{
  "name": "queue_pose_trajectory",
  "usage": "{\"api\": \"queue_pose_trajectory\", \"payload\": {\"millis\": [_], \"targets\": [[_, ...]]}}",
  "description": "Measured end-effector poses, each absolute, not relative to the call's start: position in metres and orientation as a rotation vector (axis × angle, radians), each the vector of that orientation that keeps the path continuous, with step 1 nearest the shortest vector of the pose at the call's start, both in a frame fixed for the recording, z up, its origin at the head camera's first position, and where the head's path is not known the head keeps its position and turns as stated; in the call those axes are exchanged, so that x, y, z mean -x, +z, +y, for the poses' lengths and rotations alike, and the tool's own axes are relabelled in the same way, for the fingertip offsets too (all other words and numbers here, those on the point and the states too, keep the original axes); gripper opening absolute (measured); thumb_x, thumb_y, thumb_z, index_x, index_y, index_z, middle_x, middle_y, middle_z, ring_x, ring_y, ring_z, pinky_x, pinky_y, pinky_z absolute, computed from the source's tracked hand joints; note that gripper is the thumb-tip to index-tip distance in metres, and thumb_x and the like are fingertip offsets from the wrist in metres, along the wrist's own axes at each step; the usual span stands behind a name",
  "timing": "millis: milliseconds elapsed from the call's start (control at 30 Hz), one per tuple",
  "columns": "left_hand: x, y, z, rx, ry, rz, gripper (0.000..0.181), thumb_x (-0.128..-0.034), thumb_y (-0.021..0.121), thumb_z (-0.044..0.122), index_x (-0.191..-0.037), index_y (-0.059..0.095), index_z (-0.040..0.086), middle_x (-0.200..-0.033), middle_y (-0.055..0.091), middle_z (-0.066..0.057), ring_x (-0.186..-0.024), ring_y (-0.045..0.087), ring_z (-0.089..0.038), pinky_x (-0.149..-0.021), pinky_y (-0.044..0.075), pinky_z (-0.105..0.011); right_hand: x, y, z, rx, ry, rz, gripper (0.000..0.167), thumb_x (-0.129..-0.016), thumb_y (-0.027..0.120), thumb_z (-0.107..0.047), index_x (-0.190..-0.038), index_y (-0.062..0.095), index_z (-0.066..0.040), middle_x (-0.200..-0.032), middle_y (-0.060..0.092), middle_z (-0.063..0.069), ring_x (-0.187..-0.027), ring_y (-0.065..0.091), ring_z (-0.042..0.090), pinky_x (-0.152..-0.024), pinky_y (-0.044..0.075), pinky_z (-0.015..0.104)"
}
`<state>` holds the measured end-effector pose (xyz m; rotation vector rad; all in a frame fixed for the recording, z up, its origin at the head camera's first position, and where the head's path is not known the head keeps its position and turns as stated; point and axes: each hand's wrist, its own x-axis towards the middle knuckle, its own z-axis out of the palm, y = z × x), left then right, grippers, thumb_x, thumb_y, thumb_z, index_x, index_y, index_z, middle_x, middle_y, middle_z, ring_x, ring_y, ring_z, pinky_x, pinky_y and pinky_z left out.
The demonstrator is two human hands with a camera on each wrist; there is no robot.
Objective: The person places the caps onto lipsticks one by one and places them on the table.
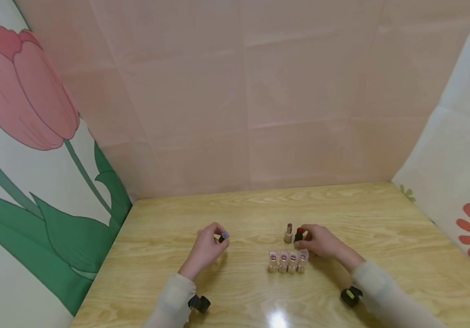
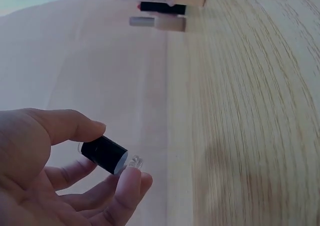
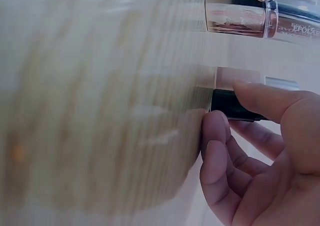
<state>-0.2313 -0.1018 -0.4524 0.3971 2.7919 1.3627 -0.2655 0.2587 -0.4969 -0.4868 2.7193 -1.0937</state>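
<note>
My left hand is raised over the table's left-centre, gripping a black lipstick cap with a pale end. A small clear piece shows by its fingertips. Right of centre, my right hand pinches a black lipstick that stands uncapped, its red tip up. Just left of that stands an uncapped pinkish lipstick with a darker bullet. In the right wrist view, the thumb and fingers lie along the black tube, whose base is on the table.
Several clear-capped lipsticks stand in a close row in front of the two uncapped ones. The wood-grain table ends at a pink cloth backdrop. Flower-printed cloths hang at the sides.
</note>
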Motion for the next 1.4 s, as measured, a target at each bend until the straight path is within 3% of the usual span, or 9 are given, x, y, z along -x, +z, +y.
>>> {"api": "queue_pose_trajectory", "payload": {"millis": [267,467,567,700,833,1067,1233,1400], "targets": [[0.231,-0.455,-0.102,-0.459,1.42,2.754,0.018,-0.1019,0.06,0.021,-0.116,0.063,0.011,-0.102,0.065,-0.005,-0.077,0.062,-0.015,-0.06,0.052,-0.027,0.251,-0.488,0.265,0.367,-0.991,2.916,0.017,-0.087,0.077,-0.025,-0.086,0.066,-0.012,-0.091,0.07,0.005,-0.082,0.064,0.019,-0.07,0.053,0.038],[0.231,-0.453,-0.099,-0.521,1.603,2.57,0.029,-0.1035,0.057,0.026,-0.131,0.06,0.016,-0.111,0.062,-0.009,-0.085,0.07,-0.031,-0.066,0.059,-0.043,0.242,-0.475,0.266,0.353,-1.087,2.941,0.015,-0.089,0.075,-0.022,-0.095,0.07,-0.009,-0.094,0.071,0.007,-0.08,0.065,0.018,-0.064,0.053,0.031],[0.229,-0.449,-0.097,-0.558,1.64,2.512,0.035,-0.1041,0.056,0.027,-0.138,0.058,0.018,-0.116,0.059,-0.009,-0.086,0.07,-0.028,-0.068,0.059,-0.048,0.238,-0.468,0.264,0.389,-1.119,2.95,0.018,-0.091,0.074,-0.024,-0.099,0.071,-0.009,-0.094,0.071,0.005,-0.078,0.063,0.016,-0.06,0.051,0.028],[0.223,-0.44,-0.093,-0.633,1.573,2.545,0.04,-0.1061,0.051,0.025,-0.145,0.052,0.019,-0.118,0.057,-0.009,-0.076,0.063,-0.016,-0.06,0.058,-0.038,0.229,-0.456,0.26,0.42,-1.163,2.952,0.022,-0.092,0.073,-0.028,-0.102,0.071,-0.009,-0.093,0.071,0.004,-0.074,0.062,0.016,-0.056,0.049,0.027],[0.215,-0.431,-0.089,-0.684,1.51,2.574,0.042,-0.1079,0.047,0.024,-0.149,0.047,0.021,-0.119,0.053,-0.009,-0.074,0.057,-0.017,-0.054,0.051,-0.026,0.218,-0.444,0.255,0.435,-1.179,2.961,0.022,-0.093,0.073,-0.031,-0.103,0.072,-0.012,-0.091,0.07,0.001,-0.072,0.06,0.014,-0.055,0.048,0.026],[0.205,-0.416,-0.08,-0.728,1.513,2.609,0.039,-0.106,0.052,0.026,-0.145,0.052,0.02,-0.121,0.055,-0.004,-0.079,0.059,-0.017,-0.057,0.047,-0.023,0.194,-0.419,0.241,0.528,-1.189,3.004,0.023,-0.092,0.073,-0.037,-0.104,0.073,-0.016,-0.087,0.069,-0.007,-0.07,0.059,0.007,-0.054,0.049,0.025],[0.2,-0.408,-0.074,-0.691,1.626,2.535,0.029,-0.1036,0.057,0.021,-0.133,0.058,0.018,-0.117,0.061,-0.001,-0.078,0.061,-0.012,-0.055,0.045,-0.022,0.179,-0.407,0.228,0.696,-1.243,2.995,0.013,-0.091,0.075,-0.032,-0.101,0.074,-0.024,-0.087,0.068,-0.014,-0.067,0.057,0.003,-0.052,0.048,0.024],[0.195,-0.401,-0.067,-0.7,1.66,2.488,0.025,-0.1017,0.06,0.018,-0.126,0.063,0.022,-0.112,0.063,0.002,-0.079,0.063,-0.013,-0.057,0.049,-0.023,0.173,-0.404,0.218,0.884,-1.276,2.904,0.019,-0.091,0.076,-0.025,-0.107,0.074,-0.017,-0.088,0.068,-0.013,-0.065,0.058,0.001,-0.052,0.05,0.024]]}}
